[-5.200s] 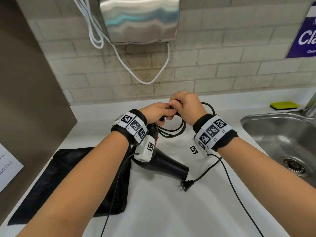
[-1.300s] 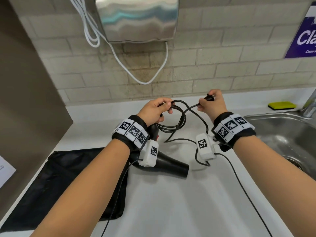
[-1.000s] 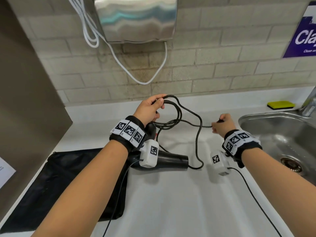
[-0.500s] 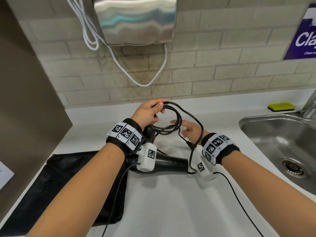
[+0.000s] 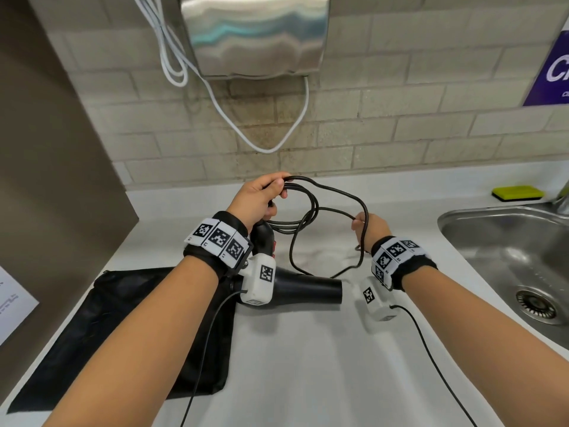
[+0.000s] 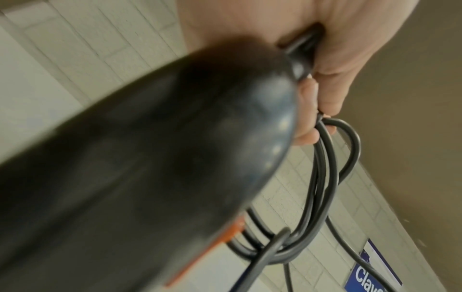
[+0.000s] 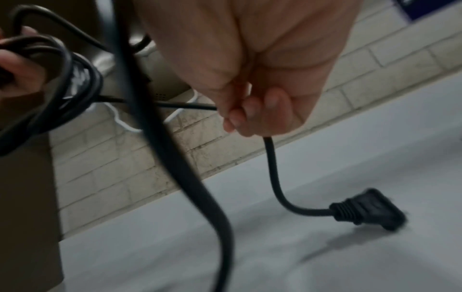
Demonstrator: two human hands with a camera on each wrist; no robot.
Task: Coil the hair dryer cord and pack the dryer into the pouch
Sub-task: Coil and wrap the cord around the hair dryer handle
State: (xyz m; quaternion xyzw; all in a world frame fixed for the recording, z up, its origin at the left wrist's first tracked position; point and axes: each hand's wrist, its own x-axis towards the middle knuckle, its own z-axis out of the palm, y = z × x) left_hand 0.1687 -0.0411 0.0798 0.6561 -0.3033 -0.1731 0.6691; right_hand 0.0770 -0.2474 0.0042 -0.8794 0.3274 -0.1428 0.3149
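Two hands coil a black hair dryer cord above a white counter.

The left hand (image 5: 258, 198) grips the gathered loops; the right hand (image 5: 369, 226) pinches the limp, springy cord (image 5: 338, 192) near its plug (image 7: 370, 209). The hair dryer (image 5: 304, 288) lies beside the flat black pouch (image 5: 123, 318).

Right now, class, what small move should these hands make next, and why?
Probably bring the right hand across to the left hand, laying its loose stretch of cord onto the coil there; the plug dangles free, so one loop remains.
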